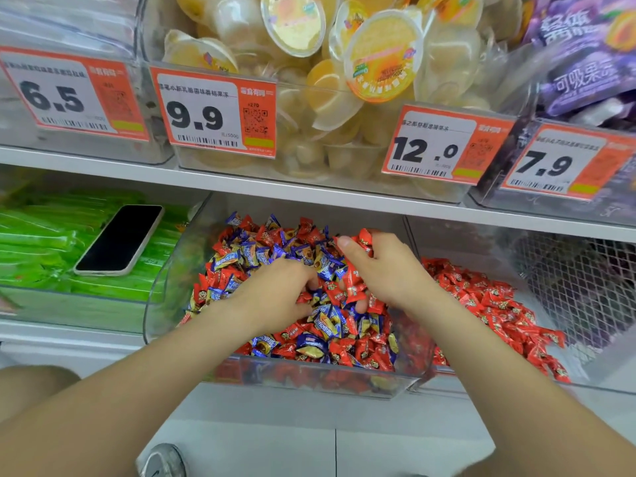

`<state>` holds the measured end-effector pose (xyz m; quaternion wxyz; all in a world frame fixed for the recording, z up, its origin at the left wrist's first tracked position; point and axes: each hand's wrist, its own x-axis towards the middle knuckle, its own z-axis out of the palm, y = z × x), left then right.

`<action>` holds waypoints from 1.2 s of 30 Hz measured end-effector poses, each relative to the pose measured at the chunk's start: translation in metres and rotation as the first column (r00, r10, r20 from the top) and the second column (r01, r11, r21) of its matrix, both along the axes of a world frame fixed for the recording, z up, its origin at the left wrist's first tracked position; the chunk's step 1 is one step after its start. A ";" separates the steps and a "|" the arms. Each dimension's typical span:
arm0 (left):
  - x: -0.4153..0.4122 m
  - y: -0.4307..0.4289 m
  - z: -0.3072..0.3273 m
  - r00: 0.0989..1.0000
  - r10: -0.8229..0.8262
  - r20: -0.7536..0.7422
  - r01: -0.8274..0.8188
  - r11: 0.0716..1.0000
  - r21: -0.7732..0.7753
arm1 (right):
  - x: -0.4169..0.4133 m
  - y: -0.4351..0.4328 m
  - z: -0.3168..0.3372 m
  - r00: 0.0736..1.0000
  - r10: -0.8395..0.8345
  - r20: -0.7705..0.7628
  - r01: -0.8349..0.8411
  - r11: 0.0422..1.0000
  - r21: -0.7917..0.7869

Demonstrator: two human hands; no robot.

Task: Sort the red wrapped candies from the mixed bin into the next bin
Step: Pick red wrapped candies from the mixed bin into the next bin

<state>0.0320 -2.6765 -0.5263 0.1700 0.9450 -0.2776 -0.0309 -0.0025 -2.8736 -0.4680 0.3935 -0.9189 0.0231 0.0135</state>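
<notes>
A clutch of red wrapped candies sits in the right hand, whose fingers are curled round them, with the thumb stretched up towards twelve o'clock and another red wrapper showing behind its tip. This hand hovers over the upper right part of the mixed bin, a clear plastic tub just below the middle of the view, heaped with red pieces and blue-and-gold candies jumbled together. At nine o'clock of the right hand, nearly touching it, the left hand is dug into the heap; its fingers bend downward and their tips are buried, so I cannot tell whether they grip anything. At three o'clock of the mixed bin, just beside it, stands the next bin, with a sloping pile of red candies only. Further towards three o'clock lie dark goods in netting. At nine o'clock of the mixed bin a phone lies screen up on green packets. On the shelf at twelve o'clock are jelly cups behind a 9.9 price tag and a 12.0 price tag.
</notes>
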 end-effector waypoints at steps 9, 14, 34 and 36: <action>-0.029 -0.022 0.053 0.686 -0.106 -0.720 -0.548 0.577 -0.606 | -0.023 0.004 0.010 0.999 0.036 -0.035 -0.018 0.911 0.411; -0.045 -0.032 0.062 0.344 -0.450 -0.824 -0.797 0.323 -0.510 | -0.044 -0.013 0.012 0.964 0.088 0.250 -0.099 0.995 0.032; -0.049 -0.180 0.062 0.944 -0.269 0.190 0.292 0.950 -0.108 | -0.092 -0.190 0.002 0.997 -0.015 0.074 0.042 0.924 -0.379; -0.047 -0.175 0.053 0.949 -0.172 0.265 0.242 0.935 -0.258 | -0.085 -0.178 -0.008 0.991 0.106 0.083 -0.062 0.908 -0.415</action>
